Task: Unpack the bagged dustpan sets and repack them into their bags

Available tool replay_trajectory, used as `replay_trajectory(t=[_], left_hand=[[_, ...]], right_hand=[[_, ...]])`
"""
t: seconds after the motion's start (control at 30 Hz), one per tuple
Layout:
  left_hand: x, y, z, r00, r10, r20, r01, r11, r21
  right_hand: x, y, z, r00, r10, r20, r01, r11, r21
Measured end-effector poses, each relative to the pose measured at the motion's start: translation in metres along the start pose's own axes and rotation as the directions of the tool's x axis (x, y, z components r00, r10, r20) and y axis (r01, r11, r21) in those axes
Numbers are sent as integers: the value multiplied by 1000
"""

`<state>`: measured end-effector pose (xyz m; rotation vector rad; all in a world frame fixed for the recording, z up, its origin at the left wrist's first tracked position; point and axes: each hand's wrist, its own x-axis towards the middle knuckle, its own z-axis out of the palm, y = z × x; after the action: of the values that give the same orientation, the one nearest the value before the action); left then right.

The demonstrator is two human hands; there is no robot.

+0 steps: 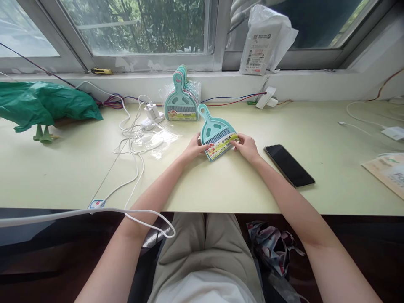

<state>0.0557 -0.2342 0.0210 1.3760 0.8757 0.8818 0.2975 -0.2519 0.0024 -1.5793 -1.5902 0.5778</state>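
In the head view, two hands grasped one turquoise dustpan set point(217, 128) between them. The left hand point(194, 150) gripped its left side and the right hand point(248, 147) its right, near the ends of one printed label point(221, 146) that crossed the bristles. The set was held tilted, handle toward the far edge of the table point(230, 189), about midway between the left and right ends.

Just behind it, at the far edge, stood one stack of similar sets point(181, 100) (several handles showed, too overlapped to count), with clear wrapping around it. To the left lay one sheet of clear plastic point(158, 141) and a tangle of white cables point(139, 162), one of which ran to the near edge. One green bag point(47, 101) filled the far left corner, with two green conical pieces point(42, 134) under its front.

Right of the hands, nearer the near edge than the far one, lay one phone point(289, 165), its screen dark. One printed packet point(388, 173) lay at the right end. On the windowsill point(214, 80) rested one yellow-handled tool point(101, 71) and one white labelled parcel point(259, 48).
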Motion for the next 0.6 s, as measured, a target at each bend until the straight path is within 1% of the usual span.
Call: replay_trajectory(t=[0.07, 0.23, 0.37, 0.43, 0.5, 0.57, 0.6], left_hand=[[0, 0, 0, 1000, 7, 3, -7, 1000, -1], [0, 0, 1, 999, 39, -13, -39, 999, -6], [0, 1, 3, 998, 51, -45, -52, 999, -11], [-1, 2, 5, 997, 55, -62, -56, 998, -19], [-1, 4, 6, 996, 55, -66, -58, 998, -39], [-2, 6, 6, 996, 58, -66, -63, 996, -70], [-2, 6, 6, 996, 62, -62, -68, 994, -88]], right_hand=[[-2, -3, 0, 1000, 1, -12, -2, 999, -50], [-4, -8, -1, 992, -18, -126, -11, 975, -223], [-5, -11, -2, 986, -50, -162, 8, 967, -255], [-6, -12, -3, 976, -52, -210, 3, 974, -228], [-5, -13, -4, 960, -18, -281, -27, 988, -154], [-4, -13, -5, 941, 47, -334, -61, 998, -30], [-3, -14, -5, 935, 95, -341, -81, 995, 54]])
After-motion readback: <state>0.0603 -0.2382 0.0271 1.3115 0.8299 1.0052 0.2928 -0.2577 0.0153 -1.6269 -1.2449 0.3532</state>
